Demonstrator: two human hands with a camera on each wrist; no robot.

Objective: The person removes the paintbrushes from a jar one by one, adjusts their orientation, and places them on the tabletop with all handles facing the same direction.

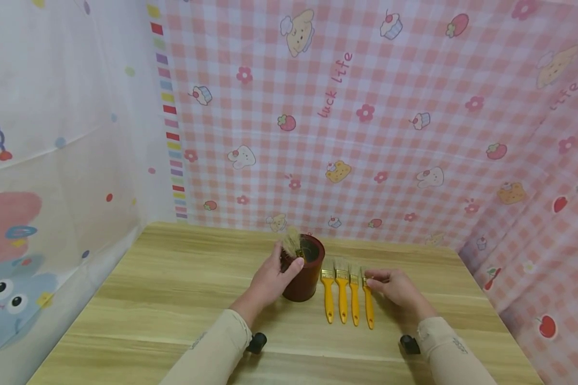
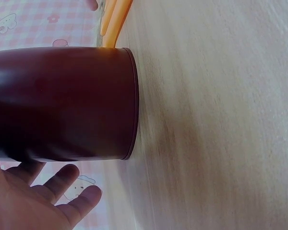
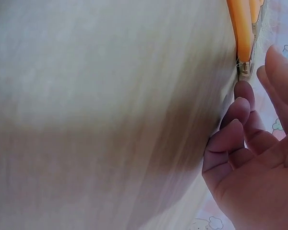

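Note:
A dark red-brown cup (image 1: 302,283) stands upright on the table. My left hand (image 1: 270,278) grips it at the rim, with the thumb on the near edge. In the left wrist view, the other fingers (image 2: 81,203) lie loosely beside the wall. Pale bristles (image 1: 292,240) stick out of the cup's mouth, tilted left, close to that thumb. Right of the cup lies a row of several flat paintbrushes (image 1: 342,299) with yellow handles, bristles pointing away from me. My right hand (image 1: 397,286) pinches the rightmost paintbrush (image 1: 369,307) near its metal band; the bristles there are partly hidden.
The wood-grain table (image 1: 183,289) meets a pink checked cloth (image 1: 347,139) at the back and right. A white printed cloth (image 1: 86,160) hangs on the left. Black devices (image 1: 257,343) sit by both wrists.

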